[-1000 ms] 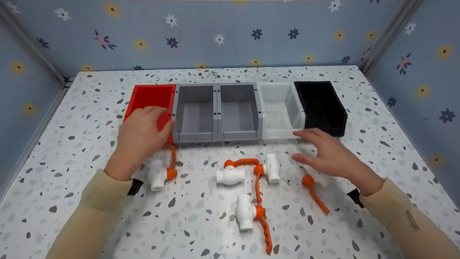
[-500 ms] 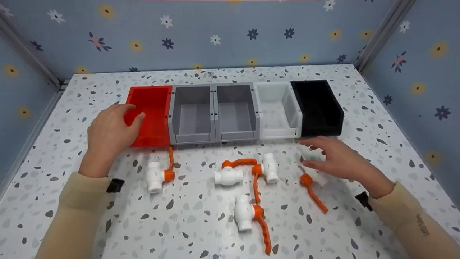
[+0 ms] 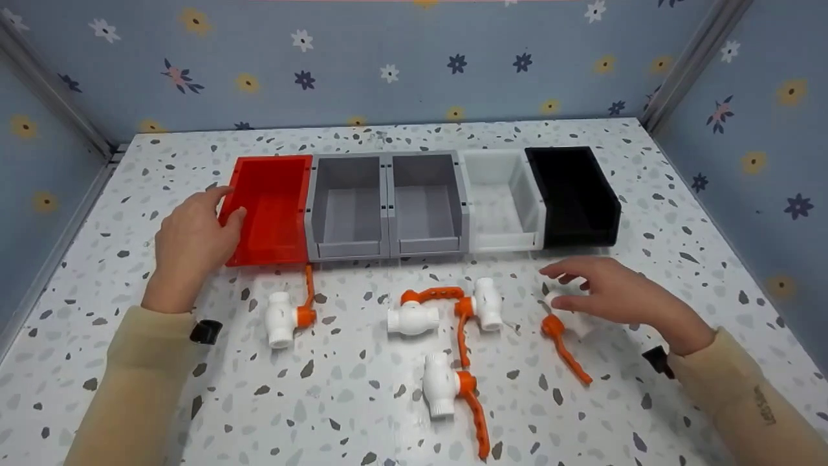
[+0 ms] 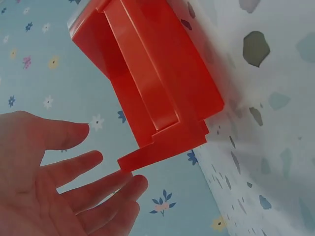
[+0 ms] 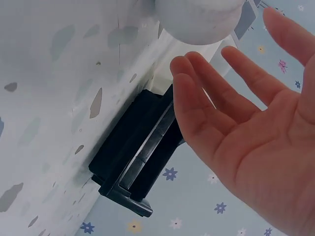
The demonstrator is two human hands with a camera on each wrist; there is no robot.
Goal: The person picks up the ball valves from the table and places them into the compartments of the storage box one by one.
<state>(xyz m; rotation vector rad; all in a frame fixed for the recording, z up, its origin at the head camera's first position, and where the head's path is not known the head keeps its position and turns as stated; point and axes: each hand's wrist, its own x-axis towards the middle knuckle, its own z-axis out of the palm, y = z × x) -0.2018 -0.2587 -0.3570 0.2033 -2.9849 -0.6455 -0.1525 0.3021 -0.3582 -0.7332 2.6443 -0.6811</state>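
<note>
Head cam: speckled table with a row of bins across it, left to right: red bin, left grey bin, right grey bin, white bin, black bin. Floors show in all but the black one, too dark to read inside. Left hand hangs right beside the red one's outer wall, fingers relaxed, holding nothing; can't tell if it's touching. Right hand also looks loose, nothing gripped. It's way nearer the rightmost valve, which sits on the table just below its thumb, white body mostly hidden behind the hand. Contact? Can't tell. Left valve lies in front of the red bin, three other valves mid-table. Smallest bit: the rightmost one's orange handle, long axis slanting away from the bins and rightward.
</note>
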